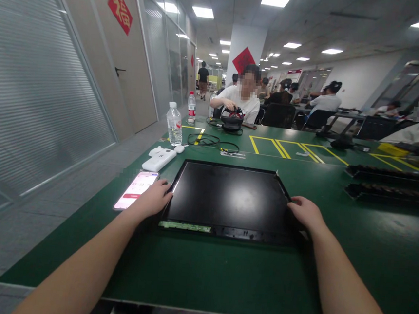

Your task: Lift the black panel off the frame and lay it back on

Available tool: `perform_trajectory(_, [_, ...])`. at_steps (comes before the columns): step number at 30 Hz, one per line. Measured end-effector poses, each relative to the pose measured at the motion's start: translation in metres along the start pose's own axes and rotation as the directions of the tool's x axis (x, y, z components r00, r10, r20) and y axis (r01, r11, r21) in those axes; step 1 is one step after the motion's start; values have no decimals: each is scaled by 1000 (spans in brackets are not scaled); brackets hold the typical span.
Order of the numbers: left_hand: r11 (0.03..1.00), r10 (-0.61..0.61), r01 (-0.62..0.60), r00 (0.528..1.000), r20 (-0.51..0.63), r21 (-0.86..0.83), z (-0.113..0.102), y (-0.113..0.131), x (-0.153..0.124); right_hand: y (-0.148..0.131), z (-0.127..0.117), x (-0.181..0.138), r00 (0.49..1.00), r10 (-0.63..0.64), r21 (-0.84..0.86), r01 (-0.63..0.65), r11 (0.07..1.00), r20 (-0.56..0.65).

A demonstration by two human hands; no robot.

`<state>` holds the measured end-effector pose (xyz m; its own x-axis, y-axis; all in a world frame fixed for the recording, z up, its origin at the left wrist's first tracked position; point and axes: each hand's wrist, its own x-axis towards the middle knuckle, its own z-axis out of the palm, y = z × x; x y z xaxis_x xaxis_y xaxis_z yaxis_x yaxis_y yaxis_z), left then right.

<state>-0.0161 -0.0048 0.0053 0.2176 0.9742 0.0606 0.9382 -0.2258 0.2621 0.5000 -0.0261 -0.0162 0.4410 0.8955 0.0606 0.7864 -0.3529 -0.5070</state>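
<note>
A black LCD screen panel (228,195) lies face up in front of me, with a thin dark frame around it. Along its near edge on the left runs a green circuit board strip (185,226). My left hand (155,197) grips the panel's left edge, the fingertips resting on the frame. On the opposite side, my right hand (307,214) is closed round the right edge, its thumb on top and other fingers partly hidden beneath. Just left of my left hand lies a lit phone (135,189) showing a timer.
On the green table (217,275) are a white device (159,159), a water bottle (174,127), a red-capped bottle (192,107) and a black cable (211,141). Dark strips (393,194) lie at right. Across the table a person (249,102) handles a black device (232,120).
</note>
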Motion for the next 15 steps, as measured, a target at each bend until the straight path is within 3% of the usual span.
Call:
perform_trajectory(5, [998,21,-24,998,-66,-55,0,-3,3,1,1,-1,999,-32,-39,32,999,-13])
perform_trajectory(9, [981,-35,13,993,-110,-192,-2,1,3,-3,1,-3,999,-34,-78,34,996,-4])
perform_trajectory(12, [897,-200,138,974,-108,-420,-9,10,0,-8,1,-5,1000,-8,-124,11,992,23])
perform_trajectory(15, [696,-440,272,893,-96,-665,-17,22,-4,-12,-1,-7,999,12,-154,-4,988,49])
